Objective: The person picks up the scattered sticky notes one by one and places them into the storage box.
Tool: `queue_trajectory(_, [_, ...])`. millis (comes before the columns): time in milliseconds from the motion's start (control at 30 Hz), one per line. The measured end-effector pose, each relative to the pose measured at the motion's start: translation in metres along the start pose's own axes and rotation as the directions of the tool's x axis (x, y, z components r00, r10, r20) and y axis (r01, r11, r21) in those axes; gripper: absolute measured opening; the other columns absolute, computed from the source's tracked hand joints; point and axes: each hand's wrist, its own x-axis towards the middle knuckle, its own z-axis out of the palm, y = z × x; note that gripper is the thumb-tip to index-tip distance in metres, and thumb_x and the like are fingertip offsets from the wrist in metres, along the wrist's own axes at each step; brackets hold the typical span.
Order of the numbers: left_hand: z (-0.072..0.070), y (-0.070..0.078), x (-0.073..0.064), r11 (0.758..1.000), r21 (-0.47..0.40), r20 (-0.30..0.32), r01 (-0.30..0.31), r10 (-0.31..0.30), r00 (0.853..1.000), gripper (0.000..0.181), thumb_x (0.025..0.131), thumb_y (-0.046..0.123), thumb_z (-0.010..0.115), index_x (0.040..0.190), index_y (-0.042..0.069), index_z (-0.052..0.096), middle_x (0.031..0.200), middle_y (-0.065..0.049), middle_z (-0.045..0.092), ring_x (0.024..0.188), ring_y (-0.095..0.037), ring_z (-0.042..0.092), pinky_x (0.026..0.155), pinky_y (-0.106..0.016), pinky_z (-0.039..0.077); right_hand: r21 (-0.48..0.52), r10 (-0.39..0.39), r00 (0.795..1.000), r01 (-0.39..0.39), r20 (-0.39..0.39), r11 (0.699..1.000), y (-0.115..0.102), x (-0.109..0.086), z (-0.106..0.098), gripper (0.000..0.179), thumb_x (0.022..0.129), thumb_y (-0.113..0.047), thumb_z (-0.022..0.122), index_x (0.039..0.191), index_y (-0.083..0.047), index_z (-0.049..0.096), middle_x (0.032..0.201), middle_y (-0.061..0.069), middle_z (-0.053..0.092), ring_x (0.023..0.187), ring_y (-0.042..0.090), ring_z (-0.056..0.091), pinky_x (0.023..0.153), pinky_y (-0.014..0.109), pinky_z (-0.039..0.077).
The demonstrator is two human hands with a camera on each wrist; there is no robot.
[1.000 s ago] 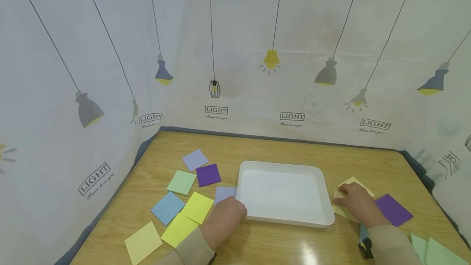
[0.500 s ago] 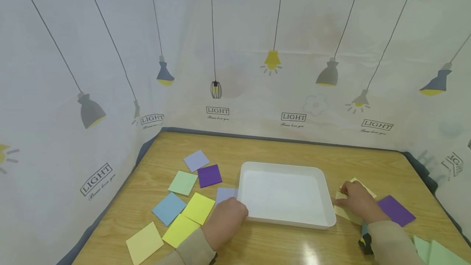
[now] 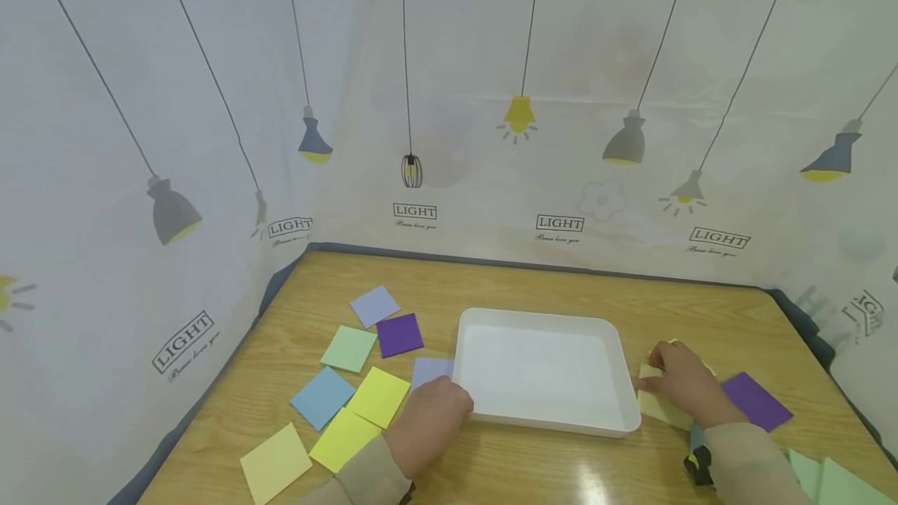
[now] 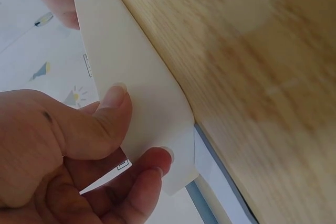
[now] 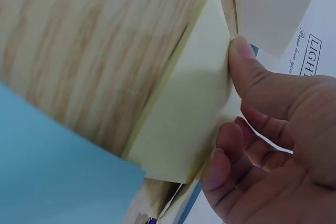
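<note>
In the head view, my left hand grips the near-left corner of a shallow white tray. Its thumb and curled fingertips lie on the tray's outer wall in the left wrist view. To the tray's right, my right hand pinches a pale yellow sticky note pad lying on the table. The right wrist view shows my thumb at one edge of that pad and bent fingers at another. A second pale yellow note is mostly hidden behind the right hand.
Left of the tray lie lilac, dark purple, green, blue, bright yellow and pale yellow notes. At right are a purple note, green notes and a partly covered blue note. A printed cloth encloses the table.
The head view has shifted slightly. My right hand's fingers have moved a little over the pale yellow notes; my left hand and the tray have stayed put.
</note>
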Motion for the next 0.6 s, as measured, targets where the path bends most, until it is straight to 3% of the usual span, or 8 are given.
queue_trajectory(333, [0.0008, 0.0001, -0.0008, 1.000, 0.004, -0.012, -0.006, 0.006, 1.000, 0.013, 0.087, 0.008, 0.073, 0.080, 0.019, 0.077, 0.073, 0.008, 0.069, 0.066, -0.005, 0.053, 0.063, -0.021, 0.048, 0.056, 0.044, 0.999, -0.045, 0.028, 0.997, -0.0035, -0.0018, -0.0050, 0.047, 0.085, -0.026, 0.080, 0.109, 0.007, 0.057, 0.110, 0.027, 0.066, 0.094, 0.035, 0.064, 0.078, 0.047, 0.053])
queue_trajectory(600, [-0.0004, -0.0005, -0.0013, 1.000, -0.024, -0.020, -0.005, 0.005, 1.000, 0.014, 0.087, 0.007, 0.072, 0.081, 0.018, 0.078, 0.073, 0.007, 0.070, 0.067, -0.005, 0.054, 0.063, -0.021, 0.048, 0.037, 0.007, 1.000, -0.008, 0.020, 0.999, -0.0005, -0.0021, -0.0069, 0.043, 0.090, -0.024, 0.076, 0.116, 0.006, 0.059, 0.109, 0.027, 0.067, 0.095, 0.037, 0.064, 0.077, 0.050, 0.053])
